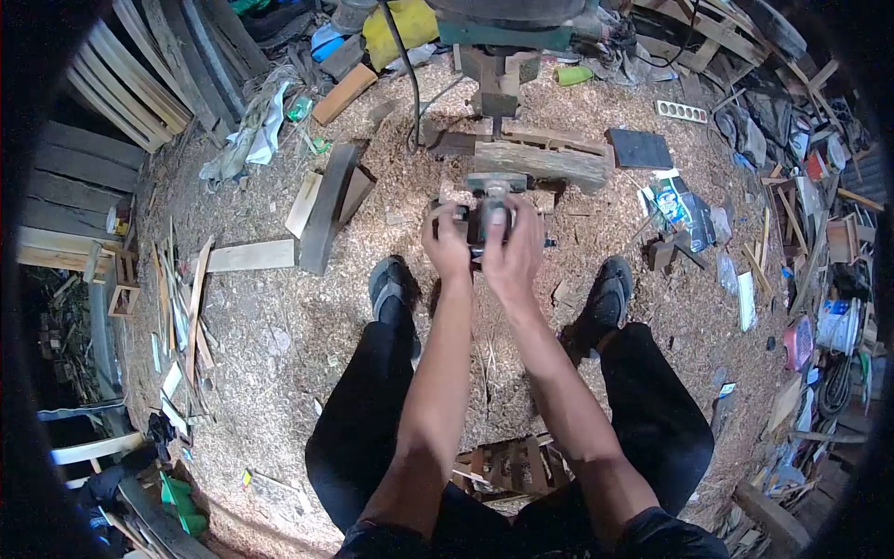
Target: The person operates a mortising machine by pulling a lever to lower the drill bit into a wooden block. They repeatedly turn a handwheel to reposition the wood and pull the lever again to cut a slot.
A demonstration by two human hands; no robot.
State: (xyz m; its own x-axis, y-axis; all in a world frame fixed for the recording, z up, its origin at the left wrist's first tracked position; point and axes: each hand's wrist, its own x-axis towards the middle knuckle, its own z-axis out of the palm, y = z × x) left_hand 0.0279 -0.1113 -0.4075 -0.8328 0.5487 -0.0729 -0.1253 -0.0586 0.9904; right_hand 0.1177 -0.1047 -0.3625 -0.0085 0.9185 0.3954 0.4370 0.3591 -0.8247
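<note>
In the middle of the head view, both my hands grip a dark, compact tool with a flat grey plate (496, 181) at its far end; its exact kind does not show. My left hand (447, 240) wraps its left side, fingers curled over the top. Along its right side lies my right hand (515, 244), thumb stretched forward on top. Just beyond the plate lies a rough-edged wood block (548, 164). Above that block stands a green and grey machine (500, 79) with a downward shaft.
Wood shavings (251, 345) cover the ground. A dark curved board (328, 210) and a pale plank (251, 256) lie to the left. A black slab (639, 148) and crumpled plastic packaging (675, 203) are at right. My feet flank the tool. A black cable (406, 65) hangs beside the machine.
</note>
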